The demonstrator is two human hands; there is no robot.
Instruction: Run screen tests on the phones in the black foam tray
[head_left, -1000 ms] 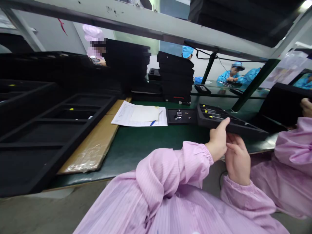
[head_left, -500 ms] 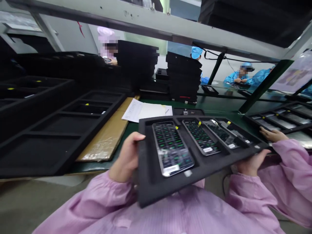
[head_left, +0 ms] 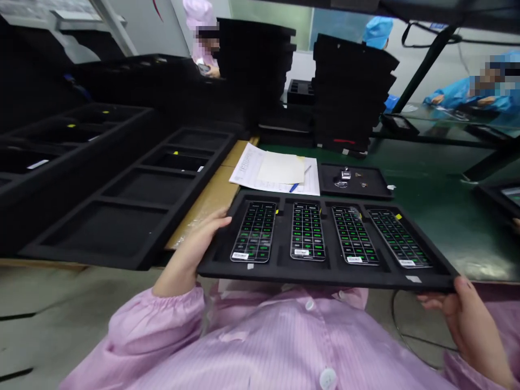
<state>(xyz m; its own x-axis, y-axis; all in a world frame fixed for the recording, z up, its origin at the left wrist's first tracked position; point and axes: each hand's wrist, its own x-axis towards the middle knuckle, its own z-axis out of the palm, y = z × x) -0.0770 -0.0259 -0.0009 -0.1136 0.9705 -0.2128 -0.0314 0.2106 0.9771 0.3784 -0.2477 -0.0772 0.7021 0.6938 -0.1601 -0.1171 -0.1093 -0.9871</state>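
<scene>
A black foam tray [head_left: 280, 269] is held level in front of my chest, over the front edge of the green table. Several smartphones lie in its slots, screens lit with green text grids, among them the leftmost phone [head_left: 255, 233] and the rightmost phone [head_left: 400, 238]. My left hand [head_left: 190, 246] grips the tray's left end, thumb over the rim and fingers hidden beneath. At the near right corner my right hand [head_left: 467, 309] holds the tray, its thumb against the edge and fingers curled underneath.
Left stand long black trays with compartments [head_left: 114, 227] beside a wrapped cardboard sheet [head_left: 215, 203]. Behind the held tray lie papers [head_left: 280, 170] with a blue pen and a small black tray [head_left: 357, 189] of small parts. Tall stacks of black trays [head_left: 349, 97] rise behind. Co-workers sit beyond.
The tray has come level from a tilt and now faces the table squarely. My view has turned right and down. The co-worker's hand at right has mostly left view.
</scene>
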